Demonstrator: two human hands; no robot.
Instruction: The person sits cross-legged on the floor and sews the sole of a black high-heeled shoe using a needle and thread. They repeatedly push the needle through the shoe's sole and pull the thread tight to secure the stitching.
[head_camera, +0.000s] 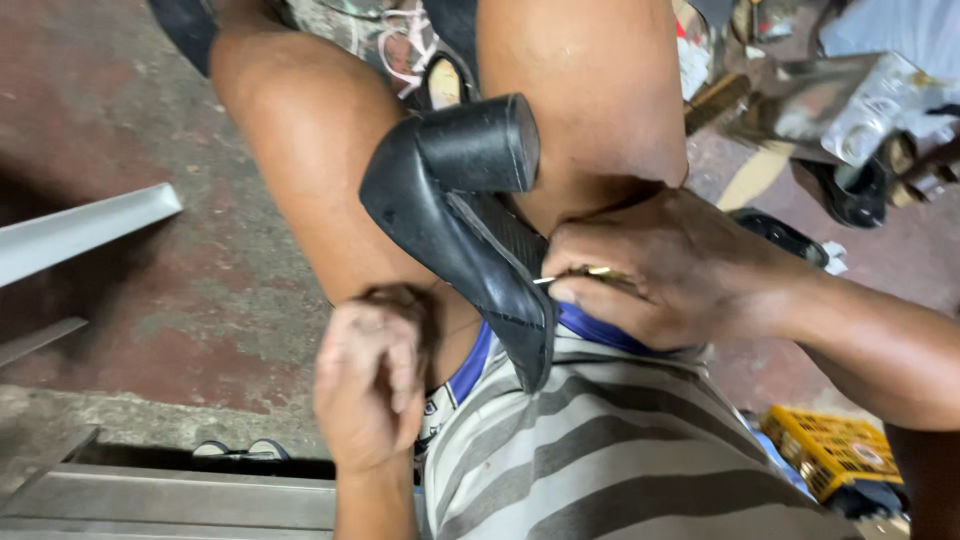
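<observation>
I am bracing the black heeled shoe (470, 230) sole-up between my knees, my left hand (372, 380) fisted below it, seemingly pulling thread, my right hand (660, 270) pinching a needle-like tool (575, 274) against its sole edge.

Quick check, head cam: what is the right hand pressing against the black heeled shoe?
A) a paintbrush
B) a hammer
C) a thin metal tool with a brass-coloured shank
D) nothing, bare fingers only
C: the right hand pinches a thin metal tool whose tip meets the sole edge of the black shoe.

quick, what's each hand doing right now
Left hand: closed in a fist beside the black heeled shoe; what it grips cannot be told.
Right hand: closed on a thin metal tool against the shoe.
</observation>
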